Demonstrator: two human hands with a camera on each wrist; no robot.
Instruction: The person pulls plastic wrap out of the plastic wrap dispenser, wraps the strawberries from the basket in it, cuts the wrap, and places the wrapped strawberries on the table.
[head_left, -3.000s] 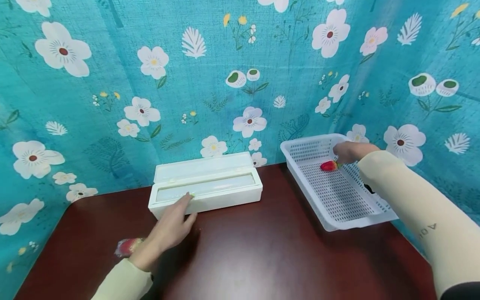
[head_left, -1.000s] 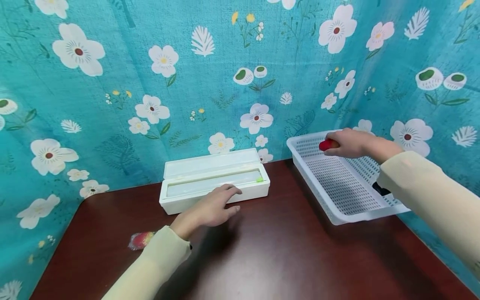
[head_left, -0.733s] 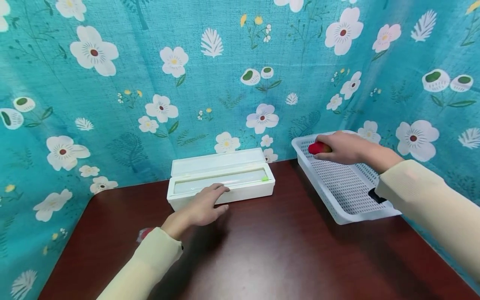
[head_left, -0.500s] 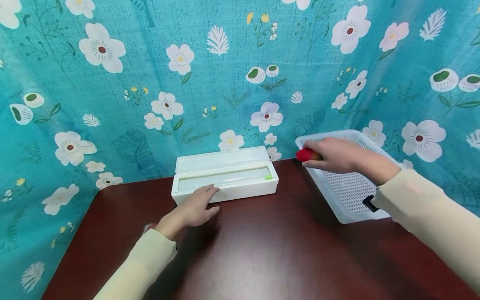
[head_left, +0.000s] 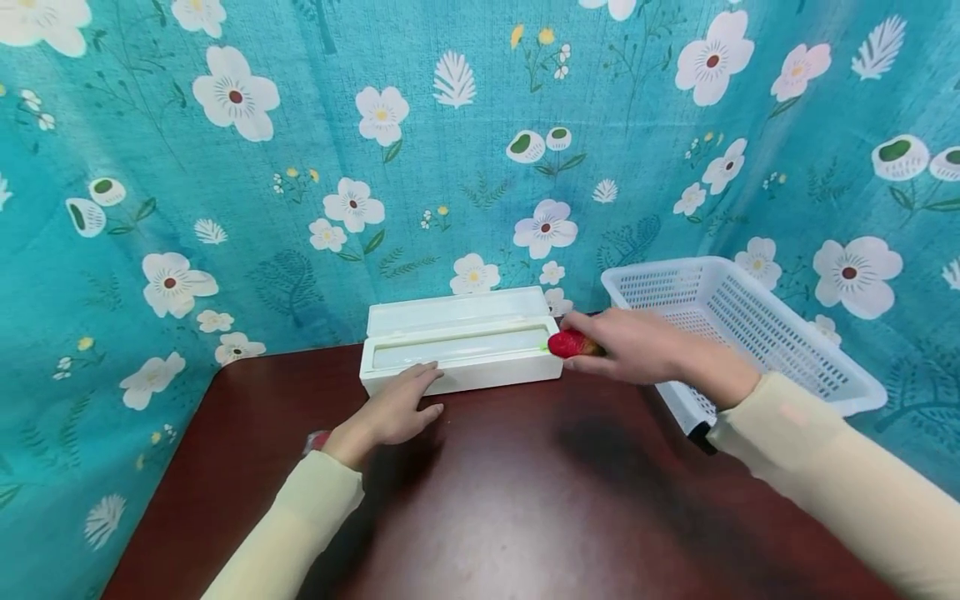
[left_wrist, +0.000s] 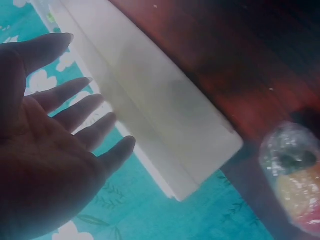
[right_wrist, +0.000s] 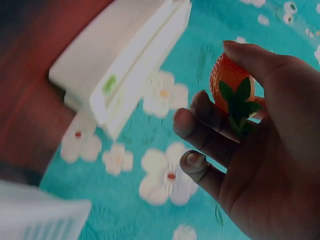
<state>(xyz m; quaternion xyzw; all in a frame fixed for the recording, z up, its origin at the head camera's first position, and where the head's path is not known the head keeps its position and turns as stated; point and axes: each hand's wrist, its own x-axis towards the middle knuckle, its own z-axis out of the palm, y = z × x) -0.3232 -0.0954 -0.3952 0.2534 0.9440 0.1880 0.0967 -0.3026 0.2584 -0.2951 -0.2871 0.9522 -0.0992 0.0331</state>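
Observation:
My right hand (head_left: 637, 342) pinches a red strawberry (right_wrist: 225, 82) with green leaves between thumb and fingers, beside the right end of a white cling film dispenser (head_left: 480, 379). The dispenser stands with its lid (head_left: 457, 312) raised, clear film showing inside and a small green slider (right_wrist: 109, 84) at its right end. My left hand (head_left: 393, 408) hovers at the dispenser's front left, palm down and fingers loosely extended; whether the fingertips touch it I cannot tell. A second strawberry (left_wrist: 305, 195), wrapped in clear film, lies on the table, mostly hidden behind my left wrist in the head view.
A white perforated plastic basket (head_left: 795, 333) stands at the right, partly behind my right arm. The dark red table (head_left: 487, 500) ends against a teal flowered curtain (head_left: 450, 167) at the back and sides.
My right hand has picked the strawberry out of the basket and carried it left to the dispenser. My left hand has come off the green slider, which now sits at the right end.

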